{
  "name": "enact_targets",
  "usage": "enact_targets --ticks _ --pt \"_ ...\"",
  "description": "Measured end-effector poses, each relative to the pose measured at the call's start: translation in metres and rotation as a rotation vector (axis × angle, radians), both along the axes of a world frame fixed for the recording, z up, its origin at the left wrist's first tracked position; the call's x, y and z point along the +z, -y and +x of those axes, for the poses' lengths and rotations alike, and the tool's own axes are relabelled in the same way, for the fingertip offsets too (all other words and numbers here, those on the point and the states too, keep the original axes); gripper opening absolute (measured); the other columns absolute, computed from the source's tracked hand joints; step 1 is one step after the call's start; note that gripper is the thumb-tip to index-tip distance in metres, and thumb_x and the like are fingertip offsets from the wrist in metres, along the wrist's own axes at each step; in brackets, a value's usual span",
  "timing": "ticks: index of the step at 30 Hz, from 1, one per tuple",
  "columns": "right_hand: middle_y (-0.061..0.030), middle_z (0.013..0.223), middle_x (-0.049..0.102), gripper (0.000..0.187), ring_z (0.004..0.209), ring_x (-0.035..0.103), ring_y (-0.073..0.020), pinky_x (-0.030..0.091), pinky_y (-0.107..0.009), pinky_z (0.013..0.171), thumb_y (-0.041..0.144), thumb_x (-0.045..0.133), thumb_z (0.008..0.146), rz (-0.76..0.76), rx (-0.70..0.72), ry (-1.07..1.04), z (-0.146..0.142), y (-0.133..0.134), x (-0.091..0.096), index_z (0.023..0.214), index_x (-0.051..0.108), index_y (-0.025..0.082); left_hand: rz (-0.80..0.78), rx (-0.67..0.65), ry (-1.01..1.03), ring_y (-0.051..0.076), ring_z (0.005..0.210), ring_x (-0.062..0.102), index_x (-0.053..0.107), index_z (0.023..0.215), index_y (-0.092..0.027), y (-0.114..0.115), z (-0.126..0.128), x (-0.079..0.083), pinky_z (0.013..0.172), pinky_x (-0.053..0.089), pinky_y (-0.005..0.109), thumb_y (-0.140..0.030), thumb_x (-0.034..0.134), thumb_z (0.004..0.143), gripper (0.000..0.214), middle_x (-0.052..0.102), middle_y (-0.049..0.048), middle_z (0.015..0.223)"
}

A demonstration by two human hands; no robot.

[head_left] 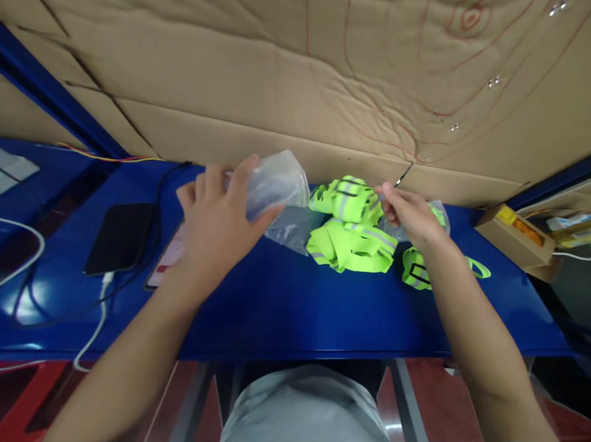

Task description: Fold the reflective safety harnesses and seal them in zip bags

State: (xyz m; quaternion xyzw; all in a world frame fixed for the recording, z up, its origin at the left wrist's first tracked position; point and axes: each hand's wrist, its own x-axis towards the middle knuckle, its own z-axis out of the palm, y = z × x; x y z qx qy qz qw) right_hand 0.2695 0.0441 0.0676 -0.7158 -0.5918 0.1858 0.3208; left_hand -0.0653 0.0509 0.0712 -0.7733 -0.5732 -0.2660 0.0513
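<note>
My left hand (218, 219) is curled around the near side of a clear plastic bag (280, 183), its thumb and fingers on either side. Another flat clear bag (291, 229) lies just below it on the blue shelf. To the right sits a rolled neon-yellow reflective strap (349, 199) on top of a looser neon-yellow strap bundle (351, 246) with silver stripes. My right hand (410, 215) is pinched closed beside the rolled strap; what its fingertips hold is too small to make out. Under my right forearm lies another neon strap with a black buckle (416, 272).
A black phone (119, 238) with a white cable and a second phone (169, 256) lie at the left. A small cardboard box (517, 234) stands at the right. Behind the blue shelf (310, 315) rises a cardboard wall (208, 82) with red marks.
</note>
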Motion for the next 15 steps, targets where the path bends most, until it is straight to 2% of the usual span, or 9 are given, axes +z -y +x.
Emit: enact_targets --ticks 1,3,4,5,7,9,11,13,15 --pt "-0.0083 0.085 0.067 0.058 0.07 0.063 -0.0186 0.053 -0.032 0.064 0.065 0.034 0.105 0.026 -0.026 0.116 0.009 -0.008 -0.003 0.094 0.068 0.019 -0.01 0.007 -0.004 0.047 0.136 0.052 0.039 0.162 -0.022 -0.009 0.005 0.001 0.109 0.042 0.066 -0.062 0.059 0.097 0.079 0.053 0.0242 0.148" --pt "-0.0179 0.115 0.072 0.047 0.101 0.07 -0.0283 0.057 -0.042 0.089 0.051 0.044 0.104 0.056 -0.054 0.265 0.025 -0.02 -0.009 0.119 0.07 0.015 -0.036 0.027 -0.023 0.048 0.137 0.05 0.032 0.165 -0.018 -0.024 0.013 -0.002 0.11 0.039 0.068 -0.066 0.059 0.095 0.089 0.048 0.0265 0.153" --pt "-0.0217 0.13 0.068 0.046 0.115 0.067 -0.0336 0.054 -0.048 0.1 0.045 0.055 0.099 0.051 -0.044 0.302 0.032 -0.024 -0.012 0.13 0.067 0.013 -0.047 0.027 -0.035 0.048 0.138 0.049 0.029 0.166 -0.018 -0.03 0.016 -0.004 0.111 0.037 0.069 -0.067 0.059 0.094 0.092 0.046 0.027 0.155" --pt "-0.0242 0.141 0.063 0.052 0.125 0.063 -0.0381 0.049 -0.053 0.108 0.038 0.064 0.093 0.037 -0.024 0.344 0.037 -0.028 -0.015 0.138 0.063 0.012 -0.054 0.02 -0.046 0.048 0.139 0.049 0.027 0.167 -0.018 -0.034 0.018 -0.007 0.112 0.036 0.069 -0.068 0.059 0.094 0.094 0.045 0.027 0.157" --pt "-0.0248 0.151 0.057 0.067 0.134 0.058 -0.0417 0.044 -0.058 0.114 0.028 0.074 0.084 -0.004 0.048 0.415 0.045 -0.033 -0.021 0.146 0.059 0.011 -0.062 -0.006 -0.062 0.048 0.141 0.047 0.027 0.167 -0.019 -0.04 0.021 -0.014 0.113 0.036 0.067 -0.066 0.059 0.095 0.092 0.044 0.0262 0.159" --pt "-0.0199 0.145 0.065 0.06 0.131 0.061 -0.0378 0.046 -0.053 0.113 0.023 0.075 0.082 -0.034 0.136 0.46 0.05 -0.036 -0.023 0.141 0.064 0.015 -0.091 -0.037 -0.081 0.048 0.142 0.047 0.028 0.167 -0.02 -0.043 0.02 -0.022 0.114 0.036 0.066 -0.065 0.06 0.095 0.09 0.044 0.0258 0.159" --pt "-0.0157 0.129 0.074 0.039 0.122 0.066 -0.0338 0.05 -0.048 0.109 0.023 0.075 0.083 -0.028 0.192 0.499 0.053 -0.037 -0.02 0.122 0.075 0.017 -0.149 -0.075 -0.106 0.049 0.144 0.046 0.028 0.167 -0.019 -0.043 0.018 -0.028 0.115 0.036 0.067 -0.065 0.061 0.094 0.092 0.043 0.0266 0.16" --pt "-0.0149 0.117 0.076 0.021 0.115 0.068 -0.0327 0.05 -0.046 0.106 0.025 0.075 0.085 0.028 0.187 0.535 0.056 -0.034 -0.012 0.104 0.078 0.017 -0.19 -0.112 -0.121 0.05 0.147 0.042 0.026 0.167 -0.018 -0.042 0.016 -0.034 0.116 0.032 0.07 -0.066 0.062 0.092 0.097 0.04 0.0277 0.162" --pt "-0.0152 0.116 0.074 0.017 0.113 0.067 -0.0317 0.05 -0.044 0.105 0.027 0.072 0.089 0.13 0.14 0.558 0.059 -0.027 -0.001 0.1 0.077 0.016 -0.176 -0.132 -0.113 0.05 0.15 0.038 0.023 0.168 -0.017 -0.039 0.014 -0.038 0.119 0.027 0.072 -0.067 0.065 0.091 0.101 0.034 0.0278 0.167"
